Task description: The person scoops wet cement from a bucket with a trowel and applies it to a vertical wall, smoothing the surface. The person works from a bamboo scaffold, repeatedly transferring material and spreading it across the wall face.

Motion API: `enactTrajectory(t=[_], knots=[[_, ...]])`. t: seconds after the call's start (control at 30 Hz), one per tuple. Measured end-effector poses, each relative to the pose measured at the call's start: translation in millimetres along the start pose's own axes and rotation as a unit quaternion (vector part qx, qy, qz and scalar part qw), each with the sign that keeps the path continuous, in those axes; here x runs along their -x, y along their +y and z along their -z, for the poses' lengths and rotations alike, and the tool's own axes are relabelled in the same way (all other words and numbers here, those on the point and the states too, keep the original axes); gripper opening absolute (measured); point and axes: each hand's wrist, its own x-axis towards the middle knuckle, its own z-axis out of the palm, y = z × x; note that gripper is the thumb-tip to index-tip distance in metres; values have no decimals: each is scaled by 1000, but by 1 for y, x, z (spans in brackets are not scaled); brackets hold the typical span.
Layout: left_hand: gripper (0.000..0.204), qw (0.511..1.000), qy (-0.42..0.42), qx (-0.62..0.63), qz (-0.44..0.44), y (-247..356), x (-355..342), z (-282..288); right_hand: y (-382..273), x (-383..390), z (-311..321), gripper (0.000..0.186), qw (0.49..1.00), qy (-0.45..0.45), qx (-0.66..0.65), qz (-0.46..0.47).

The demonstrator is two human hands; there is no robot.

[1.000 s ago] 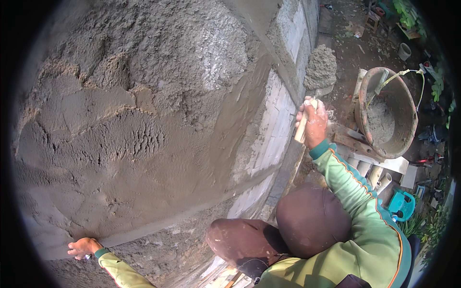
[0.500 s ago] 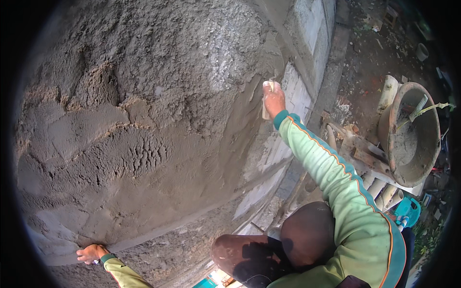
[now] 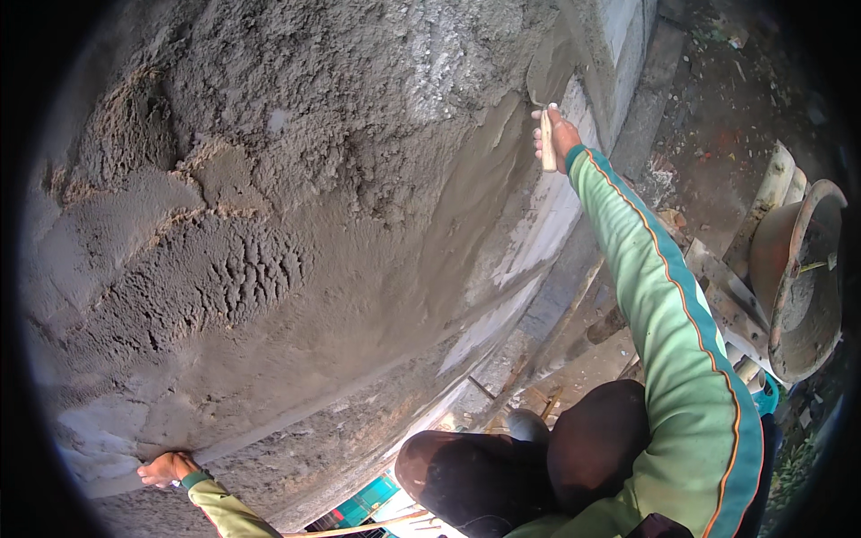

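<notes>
My right hand (image 3: pixel 558 137) grips the wooden handle of a trowel (image 3: pixel 547 143) against the upper right part of the plastered wall (image 3: pixel 341 260); the blade lies over wet, smeared grey mortar (image 3: pixel 484 170) beside a pale, bare strip (image 3: pixel 534 229). At lower left, my left hand (image 3: pixel 163 468) has curled fingers at the edge of a smoothed plaster band; what they hold is partly hidden. The wall's surface is rough at the top, cracked and lumpy at left, smoother toward the bottom.
A mortar bucket (image 3: pixel 789 282) stands at right on wooden boards (image 3: pixel 726 287) near bamboo poles (image 3: pixel 767 193). Dirt ground (image 3: pixel 717 99) with debris runs along the wall. My bent knees (image 3: pixel 596 448) are at the bottom; teal objects and planks show below.
The trowel, earlier carrying a mortar lump out beside the bucket, has swung onto the wall and upward, leaving mortar there. The view has shifted, moving the bucket toward the right rim.
</notes>
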Motion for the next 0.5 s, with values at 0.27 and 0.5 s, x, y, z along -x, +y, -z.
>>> enactTrajectory(t=[0.27, 0.5], knots=[[51, 994, 19, -75, -71, -2, 7, -7, 115, 84, -52, 52, 984, -96, -122, -91], [31, 970, 83, -187, -134, -65, -63, -43, 96, 265, -44, 41, 970, -97, 183, -126]])
